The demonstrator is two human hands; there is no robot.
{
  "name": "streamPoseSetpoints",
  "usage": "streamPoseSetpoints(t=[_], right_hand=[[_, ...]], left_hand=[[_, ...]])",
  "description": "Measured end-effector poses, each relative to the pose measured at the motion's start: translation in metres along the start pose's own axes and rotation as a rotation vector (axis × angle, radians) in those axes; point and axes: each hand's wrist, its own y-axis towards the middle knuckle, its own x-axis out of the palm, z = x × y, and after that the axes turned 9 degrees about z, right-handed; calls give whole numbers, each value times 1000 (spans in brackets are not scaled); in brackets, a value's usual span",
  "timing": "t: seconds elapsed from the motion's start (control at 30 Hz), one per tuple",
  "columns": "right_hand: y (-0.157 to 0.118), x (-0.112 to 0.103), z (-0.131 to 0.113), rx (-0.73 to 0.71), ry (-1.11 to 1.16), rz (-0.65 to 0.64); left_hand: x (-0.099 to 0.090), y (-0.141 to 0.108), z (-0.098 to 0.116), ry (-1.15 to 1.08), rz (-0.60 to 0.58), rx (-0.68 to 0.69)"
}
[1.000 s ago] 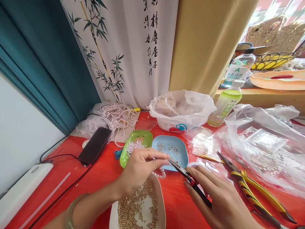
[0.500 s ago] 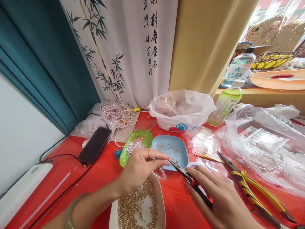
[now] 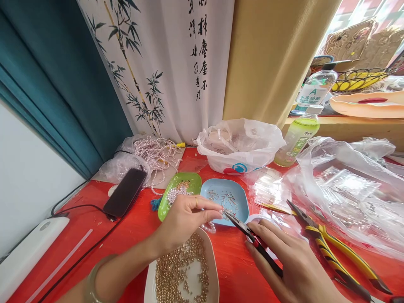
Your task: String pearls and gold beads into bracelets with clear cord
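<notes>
Left hand [image 3: 185, 214]: fingertips pinching something tiny [image 3: 222, 211], likely steadying it for the pliers [image 3: 253, 240].
Right hand [image 3: 288, 254]: wrapped round their handles.
Blue tray [image 3: 243, 201]: beyond both, seemingly for reach.

Left hand [image 3: 186, 214]: bare, slender fingers, one of them ringed
Ring [image 3: 196, 201]: thin, plain, gold-coloured band, sitting near the base of the finger
Left forearm [image 3: 135, 263]: bare from the wrist down to the bangle
Bangle [image 3: 92, 280]: thick, rounded hoop around the forearm, muted grey-green to beige, smooth, with a soft shine
Right hand [image 3: 288, 254]: bare, slim fingers
</notes>
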Motion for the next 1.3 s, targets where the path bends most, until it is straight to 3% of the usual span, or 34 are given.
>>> streamPoseSetpoints(t=[0.17, 0.5, 0.87, 1.13, 1.3], right_hand=[[-1, -1, -1, -1, 12, -1], [2, -2, -6, 94, 112, 6], [0, 0, -8, 237, 219, -78], [0, 3, -9, 241, 205, -109], [0, 2, -6, 132, 59, -76]], left_hand=[[-2, 0, -3, 51, -7, 89], [-3, -1, -8, 183, -7, 443], [-3, -4, -13, 358, 39, 806], [1, -6, -20, 405, 61, 818], [2, -7, -17, 415, 18, 625]])
